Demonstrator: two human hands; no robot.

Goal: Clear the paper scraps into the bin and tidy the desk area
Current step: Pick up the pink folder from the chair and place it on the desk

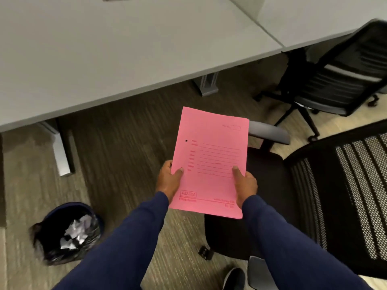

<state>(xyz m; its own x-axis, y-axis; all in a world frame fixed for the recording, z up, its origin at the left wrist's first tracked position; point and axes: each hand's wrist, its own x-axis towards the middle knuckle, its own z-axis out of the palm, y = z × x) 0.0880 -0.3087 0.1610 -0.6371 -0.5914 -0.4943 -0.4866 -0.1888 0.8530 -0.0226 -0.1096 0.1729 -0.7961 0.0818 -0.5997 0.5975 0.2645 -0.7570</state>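
Holding a pink folder by its near end, the left hand pinches the left edge and the right hand the right edge, thumbs pressed on top. The folder hangs over the floor, its long axis pointing away from the person toward the front edge of the desk. The bin, with paper scraps inside, stands down to the left, nearer the left hand. Setting the folder on the desk probably means reaching straight forward.
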